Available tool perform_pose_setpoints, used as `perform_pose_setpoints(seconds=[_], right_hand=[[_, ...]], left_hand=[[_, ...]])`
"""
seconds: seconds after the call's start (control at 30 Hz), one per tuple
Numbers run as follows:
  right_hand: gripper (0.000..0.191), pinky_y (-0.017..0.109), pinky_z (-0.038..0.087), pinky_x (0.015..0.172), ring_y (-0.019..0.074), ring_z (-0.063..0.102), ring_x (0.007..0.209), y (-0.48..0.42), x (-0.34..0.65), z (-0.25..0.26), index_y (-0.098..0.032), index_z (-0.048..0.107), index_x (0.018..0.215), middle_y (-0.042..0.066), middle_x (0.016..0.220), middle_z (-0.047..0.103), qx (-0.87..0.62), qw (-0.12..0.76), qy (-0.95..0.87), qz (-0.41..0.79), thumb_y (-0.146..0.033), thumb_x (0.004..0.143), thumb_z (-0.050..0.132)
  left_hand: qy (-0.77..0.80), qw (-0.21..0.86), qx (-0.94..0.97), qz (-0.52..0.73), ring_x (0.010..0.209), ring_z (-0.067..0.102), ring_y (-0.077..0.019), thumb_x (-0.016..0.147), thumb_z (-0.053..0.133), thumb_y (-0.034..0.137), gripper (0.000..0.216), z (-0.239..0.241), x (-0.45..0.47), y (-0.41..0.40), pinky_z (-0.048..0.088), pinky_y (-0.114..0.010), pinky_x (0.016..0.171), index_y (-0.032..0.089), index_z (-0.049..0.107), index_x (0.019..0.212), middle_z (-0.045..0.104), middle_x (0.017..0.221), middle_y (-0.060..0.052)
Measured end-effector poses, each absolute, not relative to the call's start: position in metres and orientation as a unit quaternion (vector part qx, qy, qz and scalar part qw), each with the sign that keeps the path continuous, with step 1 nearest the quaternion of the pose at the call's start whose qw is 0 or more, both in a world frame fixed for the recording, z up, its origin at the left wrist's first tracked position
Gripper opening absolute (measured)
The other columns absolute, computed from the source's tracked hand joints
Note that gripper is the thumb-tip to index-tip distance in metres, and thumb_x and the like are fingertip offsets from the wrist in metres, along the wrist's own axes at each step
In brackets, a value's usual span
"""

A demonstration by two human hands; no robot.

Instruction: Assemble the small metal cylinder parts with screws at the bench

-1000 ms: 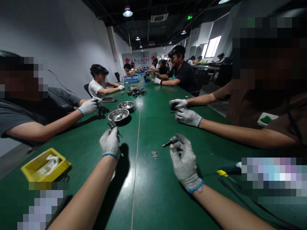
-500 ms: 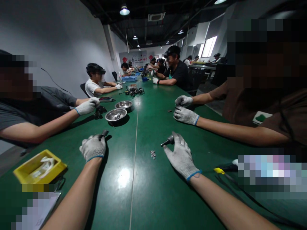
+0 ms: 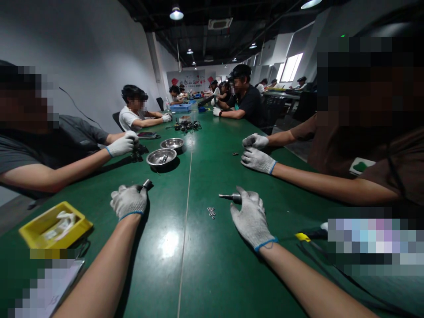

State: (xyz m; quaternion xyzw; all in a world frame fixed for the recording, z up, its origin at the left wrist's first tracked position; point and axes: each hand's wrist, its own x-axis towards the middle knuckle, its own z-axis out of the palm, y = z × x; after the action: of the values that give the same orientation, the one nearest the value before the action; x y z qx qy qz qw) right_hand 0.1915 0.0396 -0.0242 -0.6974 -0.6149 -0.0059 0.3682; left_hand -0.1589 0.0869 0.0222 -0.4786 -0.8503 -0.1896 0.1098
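Note:
My left hand (image 3: 128, 202), in a pale knit glove with a blue cuff, is closed round a short dark metal cylinder (image 3: 147, 184). Only that part's bright end shows past the fingers. On the right, my gloved right hand (image 3: 251, 215) grips a dark grey cylinder with a thin stepped shaft (image 3: 228, 197), the shaft pointing left. Its rear is hidden by the fingers. Several small metal rings (image 3: 211, 212) lie in a cluster on the green table (image 3: 159, 282), left of my right hand. The two hands are well apart.
Two steel bowls stand ahead; the nearer bowl (image 3: 151, 164) holds metal parts. A yellow bin (image 3: 28, 236) with white items sits at left, black cables (image 3: 318, 251) at right. Co-workers' gloved hands are at the left (image 3: 122, 145) and right (image 3: 258, 160). Dark parts (image 3: 187, 125) are piled farther off.
The shafted cylinder in my right hand has turned, its tip swinging left and up to lie nearly level. The cylinder in my left hand has tilted, showing a brighter end.

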Motion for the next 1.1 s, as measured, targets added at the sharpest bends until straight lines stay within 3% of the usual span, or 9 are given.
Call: perform_pose_setpoints(seconds=[0.23, 0.4, 0.53, 0.63, 0.8, 0.97, 1.03, 1.1], right_hand=[[0.046, 0.057, 0.05, 0.096, 0.0431, 0.055, 0.124, 0.039, 0.193, -0.028, -0.02, 0.07, 0.125, 0.022, 0.139, 0.056, -0.686, 0.367, -0.627, -0.035, -0.014, 0.079, 0.065], [0.039, 0.051, 0.051, 0.096, 0.0349, 0.065, 0.107, 0.038, 0.194, -0.021, -0.021, 0.07, 0.12, 0.015, 0.118, 0.071, -0.66, 0.358, -0.66, 0.017, -0.01, 0.085, 0.056], [0.038, 0.048, 0.051, 0.094, 0.0331, 0.067, 0.102, 0.037, 0.193, -0.016, -0.022, 0.07, 0.121, 0.013, 0.112, 0.073, -0.662, 0.358, -0.658, 0.013, -0.013, 0.085, 0.059], [0.036, 0.046, 0.054, 0.093, 0.0313, 0.069, 0.1, 0.036, 0.192, -0.015, -0.021, 0.07, 0.12, 0.011, 0.107, 0.075, -0.652, 0.379, -0.656, 0.031, -0.019, 0.085, 0.064], [0.033, 0.042, 0.058, 0.088, 0.0282, 0.072, 0.097, 0.035, 0.191, -0.013, -0.018, 0.07, 0.117, 0.011, 0.106, 0.075, -0.611, 0.459, -0.64, 0.08, -0.03, 0.087, 0.065], [0.027, 0.045, 0.059, 0.09, 0.0291, 0.072, 0.098, 0.034, 0.194, -0.007, -0.018, 0.07, 0.11, 0.014, 0.105, 0.075, -0.571, 0.511, -0.638, 0.076, -0.033, 0.088, 0.065], [0.027, 0.044, 0.059, 0.091, 0.0281, 0.073, 0.099, 0.033, 0.194, -0.005, -0.019, 0.069, 0.112, 0.013, 0.107, 0.075, -0.556, 0.528, -0.637, 0.077, -0.033, 0.089, 0.065], [0.033, 0.043, 0.06, 0.091, 0.0263, 0.073, 0.097, 0.031, 0.193, -0.004, -0.019, 0.067, 0.12, 0.011, 0.107, 0.076, -0.546, 0.546, -0.631, 0.078, -0.034, 0.091, 0.065]], left_hand=[[-0.847, 0.085, -0.489, -0.19, 0.104, 0.059, -0.0434, 0.086, 0.059, 0.05, 0.043, 0.026, -0.158, 0.081, 0.053, -0.052, 0.082, 0.02, 0.082, 0.105, 0.068, 0.108, -0.024], [-0.857, 0.054, -0.469, -0.207, 0.116, 0.059, -0.0467, 0.086, 0.062, 0.052, 0.056, 0.038, -0.146, 0.078, 0.051, -0.054, 0.096, 0.013, 0.074, 0.124, 0.066, 0.118, -0.026], [-0.823, 0.117, -0.427, -0.357, 0.125, 0.056, -0.0419, 0.087, 0.061, 0.042, 0.06, 0.041, -0.142, 0.075, 0.048, -0.052, 0.106, 0.008, 0.061, 0.137, 0.059, 0.13, -0.025], [-0.775, 0.145, -0.428, -0.442, 0.123, 0.058, -0.036, 0.09, 0.056, 0.033, 0.05, 0.041, -0.14, 0.072, 0.048, -0.047, 0.109, 0.013, 0.059, 0.135, 0.055, 0.131, -0.02], [-0.708, 0.156, -0.451, -0.52, 0.102, 0.064, -0.0294, 0.088, 0.058, 0.029, 0.045, 0.044, -0.125, 0.066, 0.053, -0.046, 0.102, 0.014, 0.06, 0.13, 0.05, 0.132, -0.018], [-0.616, 0.171, -0.56, -0.527, 0.115, 0.06, -0.0329, 0.085, 0.063, 0.025, 0.044, 0.041, -0.096, 0.061, 0.053, -0.046, 0.098, 0.015, 0.063, 0.128, 0.049, 0.132, -0.018], [-0.584, 0.124, -0.64, -0.484, 0.109, 0.063, -0.03, 0.088, 0.06, 0.026, 0.033, 0.037, -0.079, 0.059, 0.053, -0.045, 0.099, 0.015, 0.068, 0.118, 0.056, 0.121, -0.016], [-0.529, 0.003, -0.753, -0.391, 0.097, 0.066, -0.0255, 0.091, 0.055, 0.026, 0.026, 0.032, -0.06, 0.057, 0.055, -0.041, 0.094, 0.016, 0.071, 0.11, 0.063, 0.105, -0.011]])
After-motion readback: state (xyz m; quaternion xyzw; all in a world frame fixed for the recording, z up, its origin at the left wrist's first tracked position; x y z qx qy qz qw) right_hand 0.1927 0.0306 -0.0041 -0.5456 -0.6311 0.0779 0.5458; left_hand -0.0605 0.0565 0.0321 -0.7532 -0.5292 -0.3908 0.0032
